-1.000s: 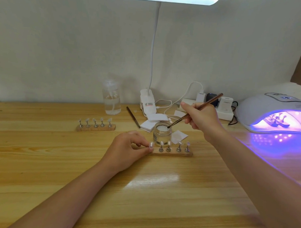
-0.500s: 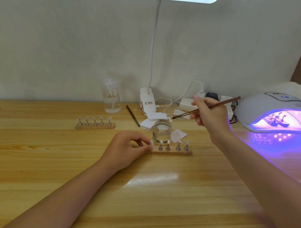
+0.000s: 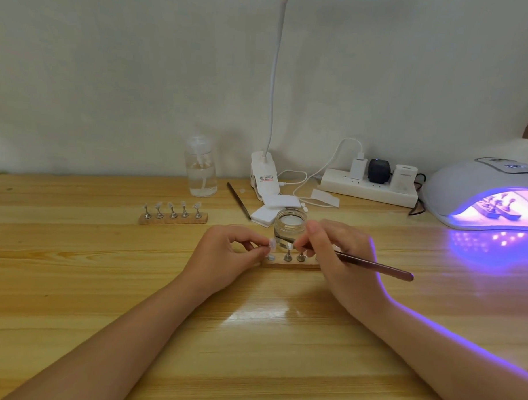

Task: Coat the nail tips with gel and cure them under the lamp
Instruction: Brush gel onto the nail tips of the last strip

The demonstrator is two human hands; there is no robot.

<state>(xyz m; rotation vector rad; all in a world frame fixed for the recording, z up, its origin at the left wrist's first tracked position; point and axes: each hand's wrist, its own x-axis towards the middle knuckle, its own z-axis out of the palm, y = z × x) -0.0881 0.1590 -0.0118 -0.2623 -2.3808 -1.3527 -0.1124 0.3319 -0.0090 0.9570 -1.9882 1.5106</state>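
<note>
Two bare forearms reach in over the wooden table, and the hands meet just above a small wooden holder strip near the table's middle. The left hand has its fingers curled, the thumb and forefinger pinching a clear nail tip on its stand at the strip's left end. The right hand grips a slim brown brush; its bristle end points left and meets that nail tip, while the handle sticks out to the right past the hand. Two more metal stands on the strip show between the hands; the rest lie behind the right hand.

Just behind the strip stands an open glass jar of clear gel. Further left sits a second holder strip with five tips standing on it. Behind the jar lie white wipes and a dark thin tool.

At the back are a clear pump bottle, a white clip lamp and a power strip with plugs. To the far right the curing lamp glows violet, with more holders inside it.
</note>
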